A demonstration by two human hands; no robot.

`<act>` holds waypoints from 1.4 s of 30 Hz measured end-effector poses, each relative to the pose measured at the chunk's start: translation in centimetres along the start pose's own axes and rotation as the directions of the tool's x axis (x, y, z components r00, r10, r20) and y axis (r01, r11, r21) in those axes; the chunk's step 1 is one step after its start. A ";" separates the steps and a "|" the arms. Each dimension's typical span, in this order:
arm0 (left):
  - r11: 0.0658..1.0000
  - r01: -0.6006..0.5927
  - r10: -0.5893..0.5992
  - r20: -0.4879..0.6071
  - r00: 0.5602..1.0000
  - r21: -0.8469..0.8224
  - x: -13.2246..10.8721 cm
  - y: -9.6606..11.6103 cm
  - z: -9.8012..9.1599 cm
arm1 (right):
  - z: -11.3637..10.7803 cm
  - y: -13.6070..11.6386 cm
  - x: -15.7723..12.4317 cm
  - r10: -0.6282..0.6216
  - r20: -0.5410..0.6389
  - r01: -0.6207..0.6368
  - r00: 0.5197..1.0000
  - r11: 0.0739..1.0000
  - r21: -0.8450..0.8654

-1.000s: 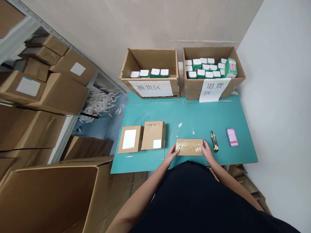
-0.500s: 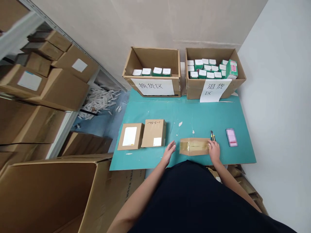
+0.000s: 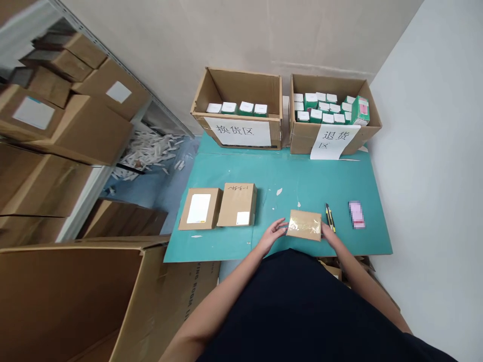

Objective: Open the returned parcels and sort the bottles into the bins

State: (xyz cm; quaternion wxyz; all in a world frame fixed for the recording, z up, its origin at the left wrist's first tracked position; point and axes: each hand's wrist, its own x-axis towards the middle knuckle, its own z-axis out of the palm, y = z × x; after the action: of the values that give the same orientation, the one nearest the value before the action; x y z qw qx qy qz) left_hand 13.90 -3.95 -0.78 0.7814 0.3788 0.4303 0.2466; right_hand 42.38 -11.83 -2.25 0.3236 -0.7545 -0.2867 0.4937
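A small brown taped parcel (image 3: 304, 224) lies near the front edge of the teal table (image 3: 279, 173). My left hand (image 3: 272, 234) touches its left side with the fingers spread round the corner. My right hand (image 3: 327, 233) grips its right near corner. A yellow and black utility knife (image 3: 330, 217) lies just right of the parcel, and a pink phone (image 3: 356, 214) lies further right. Two more brown parcels (image 3: 198, 208) (image 3: 237, 204) with white labels sit side by side to the left.
Two open cartons (image 3: 241, 108) (image 3: 332, 113) with paper signs stand at the table's back, holding several green and white boxes. Shelves with cardboard boxes (image 3: 64, 125) run along the left. A large open carton (image 3: 86, 296) stands at the front left.
The parcel has been turned on the table, from lying lengthwise across to a shorter, squarer outline. My left hand let go for a moment, then came back to its left side.
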 end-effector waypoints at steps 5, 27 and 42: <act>0.975 -0.162 0.191 -0.197 0.962 0.153 0.4 1.5 -1.2 | 5.2 -3.8 -0.8 -0.095 -0.010 0.096 0.995 0.990 0.102; 0.994 -0.040 0.065 -0.252 0.965 0.103 1.8 1.0 -3.4 | -3.5 -1.3 -0.8 -0.107 -0.150 0.070 0.983 0.971 -0.230; 0.995 -0.030 0.068 -0.408 0.910 0.098 1.7 0.0 -6.1 | 5.6 -3.8 -1.5 -0.579 0.098 0.533 0.809 0.654 -0.537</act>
State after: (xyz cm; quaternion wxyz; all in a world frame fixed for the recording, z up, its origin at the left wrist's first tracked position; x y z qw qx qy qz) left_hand 9.50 -0.45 -3.74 0.6494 0.3637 0.5859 0.3206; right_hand 36.18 -9.43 -0.19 0.2443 -0.7093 -0.6171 0.2377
